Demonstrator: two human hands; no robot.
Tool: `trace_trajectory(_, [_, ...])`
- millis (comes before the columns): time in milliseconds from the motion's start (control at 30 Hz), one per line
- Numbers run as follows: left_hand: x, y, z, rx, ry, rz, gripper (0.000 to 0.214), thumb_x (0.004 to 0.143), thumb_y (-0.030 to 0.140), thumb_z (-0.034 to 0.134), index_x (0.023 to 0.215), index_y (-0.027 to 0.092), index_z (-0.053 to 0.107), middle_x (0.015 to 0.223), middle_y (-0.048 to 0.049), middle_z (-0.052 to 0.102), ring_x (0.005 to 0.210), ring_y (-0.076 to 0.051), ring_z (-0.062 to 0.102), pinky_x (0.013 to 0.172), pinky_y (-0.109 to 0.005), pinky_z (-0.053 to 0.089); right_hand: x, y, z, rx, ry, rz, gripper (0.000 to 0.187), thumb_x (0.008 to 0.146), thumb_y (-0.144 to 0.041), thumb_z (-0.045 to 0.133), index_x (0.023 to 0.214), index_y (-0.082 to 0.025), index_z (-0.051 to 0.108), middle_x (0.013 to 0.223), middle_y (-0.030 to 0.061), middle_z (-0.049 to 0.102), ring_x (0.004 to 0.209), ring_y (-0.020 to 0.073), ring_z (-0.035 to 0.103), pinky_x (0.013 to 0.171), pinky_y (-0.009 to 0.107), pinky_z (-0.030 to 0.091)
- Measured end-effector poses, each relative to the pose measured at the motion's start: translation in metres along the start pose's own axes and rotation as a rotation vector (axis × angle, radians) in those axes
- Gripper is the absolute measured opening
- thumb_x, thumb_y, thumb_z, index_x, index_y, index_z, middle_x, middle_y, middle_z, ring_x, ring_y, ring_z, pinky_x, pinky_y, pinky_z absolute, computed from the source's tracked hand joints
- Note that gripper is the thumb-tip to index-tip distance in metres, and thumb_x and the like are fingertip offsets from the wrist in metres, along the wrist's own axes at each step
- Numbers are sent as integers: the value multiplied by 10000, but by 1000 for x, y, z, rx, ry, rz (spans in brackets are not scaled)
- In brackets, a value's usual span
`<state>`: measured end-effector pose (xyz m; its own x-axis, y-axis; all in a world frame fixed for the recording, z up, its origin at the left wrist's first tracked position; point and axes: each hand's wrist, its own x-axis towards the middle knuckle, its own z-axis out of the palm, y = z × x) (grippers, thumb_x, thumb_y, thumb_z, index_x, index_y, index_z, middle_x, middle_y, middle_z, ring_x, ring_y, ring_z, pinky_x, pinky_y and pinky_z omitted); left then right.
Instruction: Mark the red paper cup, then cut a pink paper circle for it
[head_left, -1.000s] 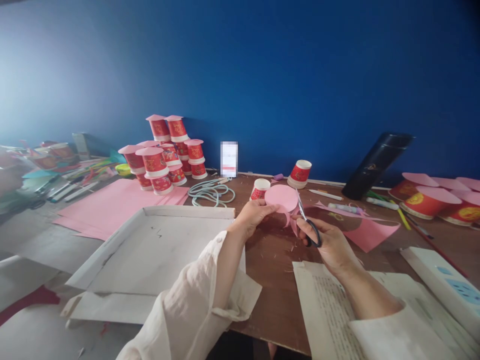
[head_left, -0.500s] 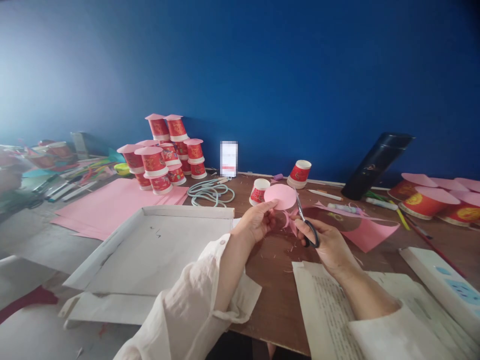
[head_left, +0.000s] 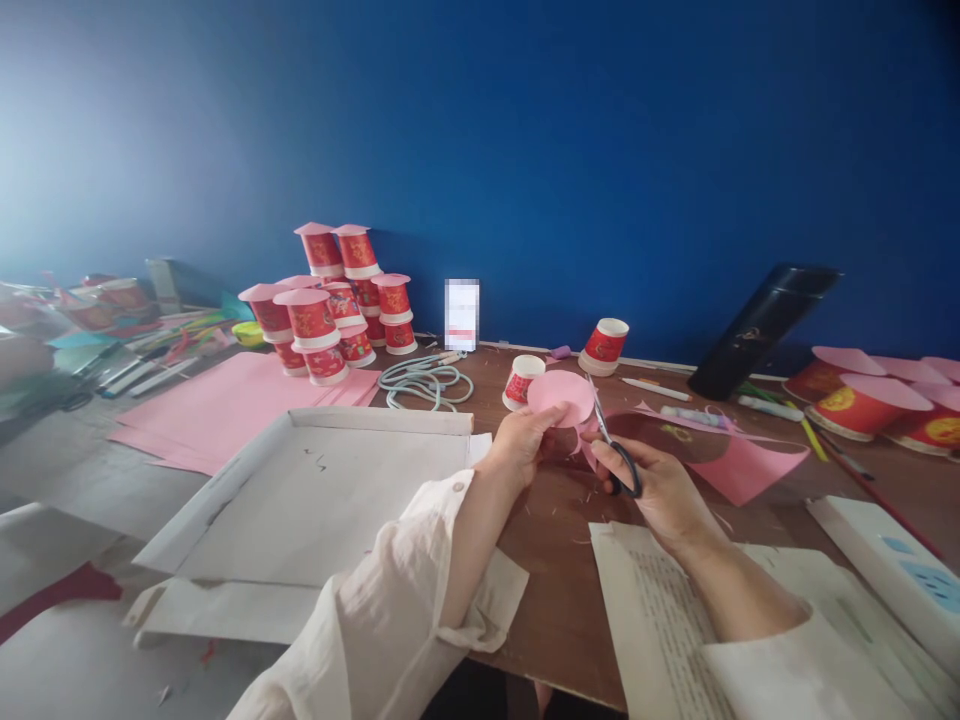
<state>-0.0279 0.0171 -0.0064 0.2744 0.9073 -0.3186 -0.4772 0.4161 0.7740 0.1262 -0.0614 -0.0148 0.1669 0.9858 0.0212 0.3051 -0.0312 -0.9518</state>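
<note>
My left hand (head_left: 525, 440) pinches a round pink paper disc (head_left: 561, 393) by its near edge, thumb on top. In my right hand (head_left: 652, 485) is a pair of scissors (head_left: 624, 462) with black handles, its blades pointing up at the disc's right edge. A curled pink offcut (head_left: 583, 438) hangs below the disc, between the hands. Just behind the disc stands a red and white paper cup (head_left: 523, 384), and another red paper cup (head_left: 604, 346) sits farther back to the right.
Red cups topped with pink discs (head_left: 313, 322) are stacked at the left. Near me lie a white box lid (head_left: 300, 500), pink sheets (head_left: 217, 410), a coiled cable (head_left: 424, 380), a pink scrap (head_left: 757, 468), a power strip (head_left: 892, 570) and a leaning black flask (head_left: 761, 330).
The pink disc has turned and tilted slightly in my left hand, whose thumb now lies farther over it. The scissors stay at its right edge. The whole view has shifted slightly.
</note>
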Motion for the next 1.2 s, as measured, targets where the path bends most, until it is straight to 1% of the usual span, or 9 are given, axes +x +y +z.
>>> trace_trajectory(133, [2, 0, -1, 22, -8, -23, 196, 721, 221, 818, 805, 110, 680, 604, 21, 565, 502, -50, 420, 512, -213, 325, -1, 0, 0, 9, 16, 7, 436, 784, -646, 712, 778, -209, 701, 698, 9, 632, 661, 154, 553, 661, 282, 415])
trace_trajectory(233, [0, 1, -2, 19, -37, -32, 194, 714, 221, 821, 801, 111, 686, 590, 23, 568, 495, -51, 420, 510, -214, 336, -2, -2, 0, 16, 14, -3, 439, 797, -639, 703, 714, -209, 675, 688, 6, 629, 657, 149, 552, 660, 278, 412])
trace_trajectory(467, [1, 2, -4, -8, -57, -53, 225, 685, 211, 847, 813, 106, 694, 646, 6, 609, 508, -40, 449, 504, -184, 373, -3, -8, 1, -41, 29, -7, 483, 784, -680, 683, 666, -212, 653, 643, 1, 621, 641, 149, 552, 663, 282, 409])
trace_trajectory(633, [1, 3, -3, -11, -52, -50, 234, 674, 195, 856, 817, 105, 694, 651, 6, 606, 520, -38, 458, 491, -175, 361, -4, -9, 2, -12, 36, 3, 484, 772, -683, 690, 667, -214, 641, 648, -4, 620, 637, 146, 548, 655, 279, 405])
trace_trajectory(867, [-1, 6, -2, -9, -6, -59, 240, 656, 172, 867, 794, 116, 680, 652, 11, 592, 540, -40, 465, 513, -170, 380, -4, -8, 2, -27, 38, -2, 501, 772, -700, 678, 665, -214, 628, 649, 2, 609, 637, 152, 543, 635, 280, 400])
trace_trajectory(1033, [-1, 7, -2, 3, -15, -51, 204, 687, 174, 846, 770, 116, 669, 604, 24, 549, 525, -42, 441, 507, -171, 372, -4, -7, 2, -35, 39, -11, 502, 779, -696, 674, 657, -212, 626, 651, 7, 610, 630, 151, 549, 633, 281, 410])
trace_trajectory(1200, [-2, 6, -3, 6, -19, -32, 232, 667, 191, 864, 757, 123, 662, 603, 25, 545, 530, -48, 441, 514, -187, 368, -5, -8, 2, -3, 44, -21, 486, 769, -681, 696, 653, -213, 641, 635, -1, 607, 609, 141, 551, 611, 272, 416])
